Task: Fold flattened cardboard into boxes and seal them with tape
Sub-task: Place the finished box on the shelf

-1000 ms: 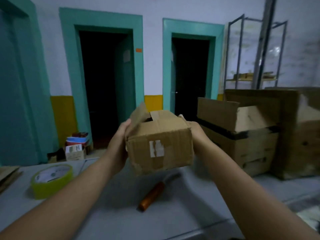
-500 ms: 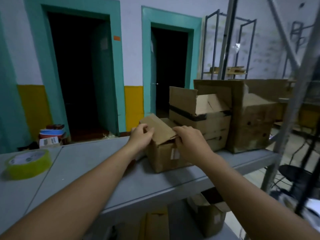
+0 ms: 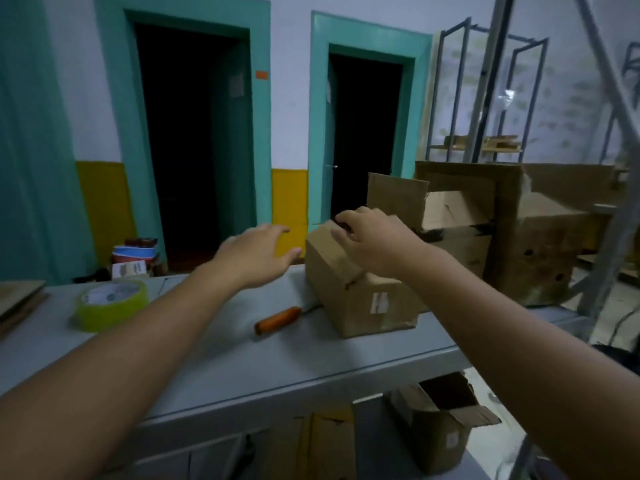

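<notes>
Head view: we see the small brown cardboard box (image 3: 360,299) standing on the grey metal table (image 3: 242,362), just in front of a larger open brown carton (image 3: 453,233). Our right hand (image 3: 375,244) lies on its top, fingers curled over the far edge of the folded flap and holding it down. Our left hand (image 3: 258,254) is off the box, just beside its left face, not touching it. Half a second ago both our hands were on the top flaps; now only the right one is, and the left has drawn away. A second ago we held the box in the air. The left hand hovers palm down above the table, fingers straight and spread, forearm reaching forward. The right wrist bends down over the box. A yellow-green roll of tape (image 3: 110,304) sits at the table's left, and an orange-handled tool (image 3: 277,320) lies between roll and box, near the box
</notes>
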`<state>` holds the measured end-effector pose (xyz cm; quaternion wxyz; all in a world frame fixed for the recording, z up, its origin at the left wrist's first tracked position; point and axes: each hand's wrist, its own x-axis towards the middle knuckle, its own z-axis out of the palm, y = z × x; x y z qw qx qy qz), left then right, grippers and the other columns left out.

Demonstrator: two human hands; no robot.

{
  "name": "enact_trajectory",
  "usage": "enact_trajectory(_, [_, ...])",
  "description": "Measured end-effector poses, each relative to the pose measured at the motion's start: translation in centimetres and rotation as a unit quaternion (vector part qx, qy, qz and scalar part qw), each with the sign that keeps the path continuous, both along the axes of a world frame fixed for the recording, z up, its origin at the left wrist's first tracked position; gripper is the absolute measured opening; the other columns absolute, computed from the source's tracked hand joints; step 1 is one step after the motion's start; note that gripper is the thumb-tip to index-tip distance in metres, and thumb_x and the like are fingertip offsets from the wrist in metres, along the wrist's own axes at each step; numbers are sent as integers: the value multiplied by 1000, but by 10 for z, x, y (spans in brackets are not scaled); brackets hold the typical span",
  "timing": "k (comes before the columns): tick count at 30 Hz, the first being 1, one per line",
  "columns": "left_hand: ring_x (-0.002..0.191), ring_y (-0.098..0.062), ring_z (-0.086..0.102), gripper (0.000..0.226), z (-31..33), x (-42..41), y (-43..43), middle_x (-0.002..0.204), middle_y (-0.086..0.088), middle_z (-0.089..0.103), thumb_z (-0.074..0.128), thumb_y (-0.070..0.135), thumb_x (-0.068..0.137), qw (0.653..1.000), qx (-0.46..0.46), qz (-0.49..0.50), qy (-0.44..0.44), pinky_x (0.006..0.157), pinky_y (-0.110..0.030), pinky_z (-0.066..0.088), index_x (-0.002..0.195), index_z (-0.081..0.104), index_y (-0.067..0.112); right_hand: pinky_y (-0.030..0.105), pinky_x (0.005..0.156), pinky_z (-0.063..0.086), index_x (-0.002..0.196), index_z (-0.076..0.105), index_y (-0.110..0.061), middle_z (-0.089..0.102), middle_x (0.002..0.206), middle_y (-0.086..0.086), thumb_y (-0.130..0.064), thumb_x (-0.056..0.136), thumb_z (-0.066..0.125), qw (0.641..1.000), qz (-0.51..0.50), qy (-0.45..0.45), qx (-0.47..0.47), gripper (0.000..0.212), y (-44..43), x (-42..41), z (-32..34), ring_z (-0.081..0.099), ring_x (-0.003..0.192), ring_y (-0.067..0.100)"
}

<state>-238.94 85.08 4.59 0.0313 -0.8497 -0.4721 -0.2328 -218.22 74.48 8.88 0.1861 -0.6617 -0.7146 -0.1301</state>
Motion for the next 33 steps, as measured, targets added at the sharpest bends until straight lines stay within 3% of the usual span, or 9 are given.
enact_trajectory(2, [136, -26, 53, 69, 12, -42, -6, 156, 0, 49, 42, 72, 98, 995, 65, 54, 61, 105, -49, 49, 156, 39, 33, 53, 109, 40, 148, 49, -22, 55, 144, 9, -53, 108, 35, 998, 16, -66, -3, 52, 21, -38, 5, 51, 132, 31])
enact_trajectory(5, [132, -27, 55, 68, 19, -123, -15, 150, 1, 53, 42, 73, 97, 982, 77, 132, 109, 102, -47, 49, 152, 44, 32, 49, 105, 40, 142, 53, -22, 58, 138, 10, -55, 107, 36, 992, 67, -111, -4, 51, 50, -108, 2, 53, 128, 33])
enact_trajectory(14, [129, -29, 57, 68, -7, -358, -109, 141, -2, 60, 48, 78, 90, 913, -34, 383, 136, 99, -45, 51, 143, 52, 35, 48, 96, 42, 127, 59, -22, 61, 122, 9, -57, 104, 39, 955, 275, -106, -22, 46, 70, -331, -35, 57, 118, 34])
enact_trajectory(17, [130, -35, 57, 87, -27, -404, -141, 145, -6, 59, 55, 87, 80, 899, -99, 418, 85, 103, -46, 51, 150, 47, 36, 46, 102, 45, 137, 57, -24, 60, 137, 10, -61, 100, 45, 937, 332, -94, -61, 53, 68, -390, -51, 55, 128, 33])
enact_trajectory(20, [126, -24, 61, 102, -49, -437, -161, 142, 5, 62, 55, 98, 65, 897, -150, 416, -18, 104, -39, 52, 148, 49, 39, 39, 99, 49, 140, 57, -19, 60, 143, 10, -68, 94, 48, 921, 363, -68, -125, 67, 69, -437, -67, 58, 124, 32])
enact_trajectory(23, [125, -18, 61, 80, -67, -464, -164, 142, 8, 63, 59, 83, 79, 890, -162, 411, -115, 107, -37, 50, 145, 55, 38, 34, 99, 48, 148, 51, -18, 56, 149, 5, -62, 98, 50, 927, 335, -41, -164, 66, 82, -465, -80, 55, 128, 30])
enact_trajectory(26, [128, -20, 59, 50, -70, -471, -163, 143, 3, 64, 60, 56, 99, 878, -162, 412, -182, 108, -35, 46, 142, 60, 31, 31, 90, 51, 141, 59, -20, 65, 138, 2, -54, 93, 66, 930, 309, 85, -180, 59, 97, -468, -85, 61, 116, 26])
enact_trajectory(29, [137, -23, 53, 50, -74, -469, -151, 149, -3, 58, 62, 43, 103, 872, -144, 413, -220, 109, -34, 41, 147, 54, 21, 26, 66, 45, 124, 64, -8, 67, 100, 3, -26, 90, 77, 915, 275, 233, -182, 40, 112, -460, -90, 56, 87, 20])
enact_trajectory(33, [132, -25, 57, 51, -80, -468, -132, 143, -5, 61, 65, 40, 102, 855, -114, 418, -286, 103, -32, 44, 145, 54, 15, 34, 84, 55, 132, 60, -9, 65, 114, 9, -15, 71, 94, 792, 260, 502, -232, 70, 129, -460, -102, 65, 102, 24])
